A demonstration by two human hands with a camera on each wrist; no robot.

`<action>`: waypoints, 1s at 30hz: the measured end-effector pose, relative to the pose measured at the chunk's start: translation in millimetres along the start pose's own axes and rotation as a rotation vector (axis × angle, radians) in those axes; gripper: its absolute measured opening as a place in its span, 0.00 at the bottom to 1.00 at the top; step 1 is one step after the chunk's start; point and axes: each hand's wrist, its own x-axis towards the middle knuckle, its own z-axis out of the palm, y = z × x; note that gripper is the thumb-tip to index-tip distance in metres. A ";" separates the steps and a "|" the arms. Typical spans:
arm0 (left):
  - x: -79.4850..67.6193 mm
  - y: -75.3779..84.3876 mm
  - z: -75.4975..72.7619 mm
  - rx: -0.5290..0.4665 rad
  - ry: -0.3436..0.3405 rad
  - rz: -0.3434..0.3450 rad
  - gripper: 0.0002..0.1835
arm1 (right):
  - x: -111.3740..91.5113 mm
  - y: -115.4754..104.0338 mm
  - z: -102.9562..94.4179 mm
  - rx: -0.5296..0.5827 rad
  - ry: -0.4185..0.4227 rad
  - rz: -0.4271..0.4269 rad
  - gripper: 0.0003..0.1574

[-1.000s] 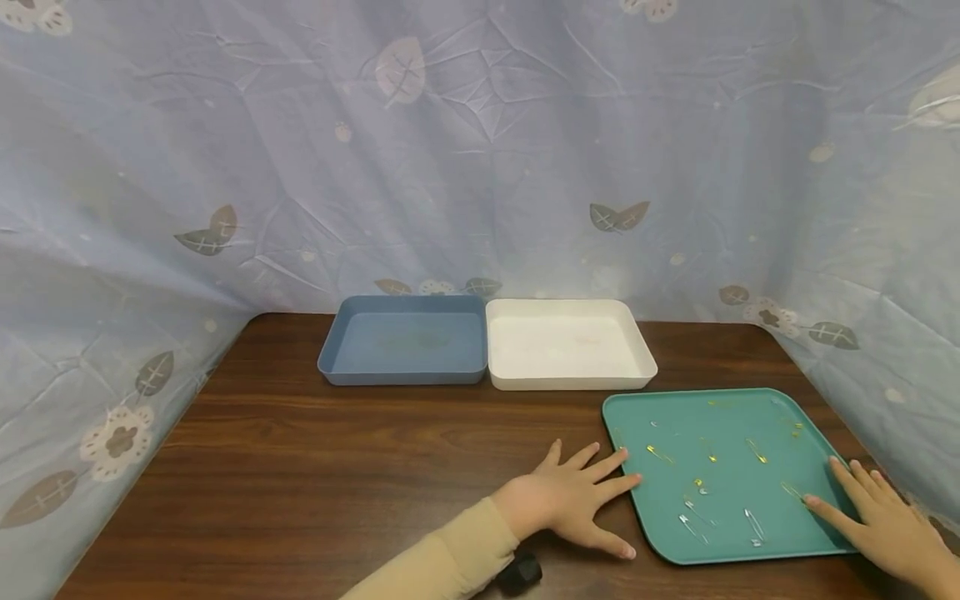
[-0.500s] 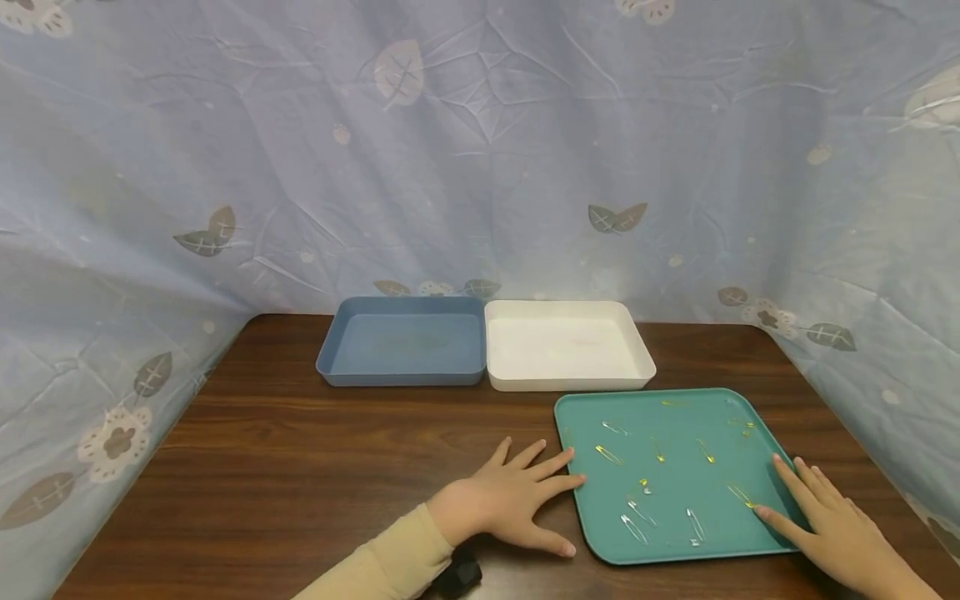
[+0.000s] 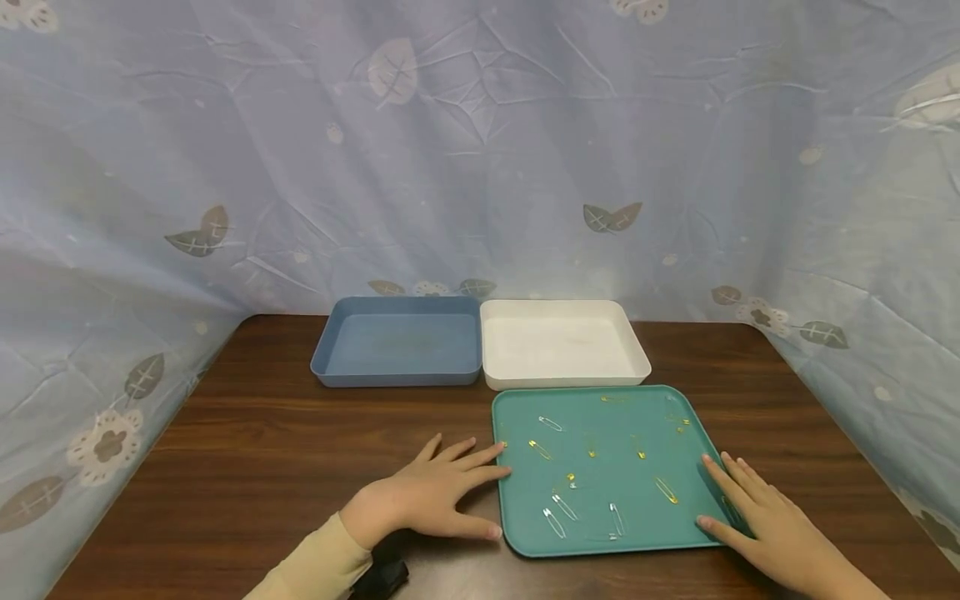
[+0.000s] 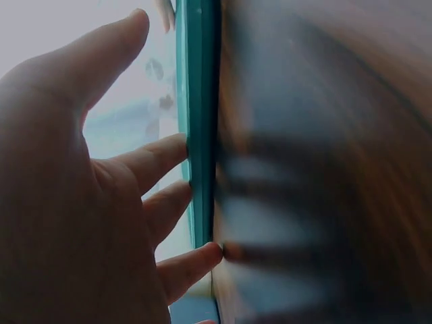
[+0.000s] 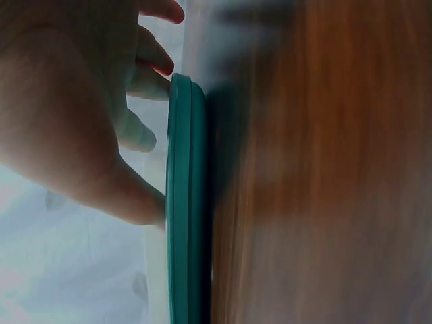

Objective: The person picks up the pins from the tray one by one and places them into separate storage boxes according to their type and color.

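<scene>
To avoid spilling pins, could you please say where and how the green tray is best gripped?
Probably by its left rim and right rim, coming in from both sides: the green tray lies flat, both rims stand raised, and most safety pins lie inward.

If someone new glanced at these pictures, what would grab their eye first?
Probably the teal rectangular tray, right of centre in the head view between the person's left hand and right hand, strewn with thin gold metal safety pins and silver metal safety pins. Next, likely the shallow blue rectangular tray and shallow white rectangular tray, side by side toward the back of the brown wood-grain table.
</scene>
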 end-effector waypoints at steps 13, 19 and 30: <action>-42.3 -28.4 -7.6 -0.020 0.094 -0.105 0.44 | 4.6 -54.8 7.6 -0.040 0.025 -0.121 0.50; -57.1 -38.8 -9.5 -0.034 0.127 -0.129 0.47 | 6.9 -73.6 12.8 -0.128 0.048 -0.184 0.48; -74.5 -56.2 -15.2 -0.023 0.163 -0.207 0.50 | 17.6 -98.2 18.4 -0.280 0.143 -0.338 0.48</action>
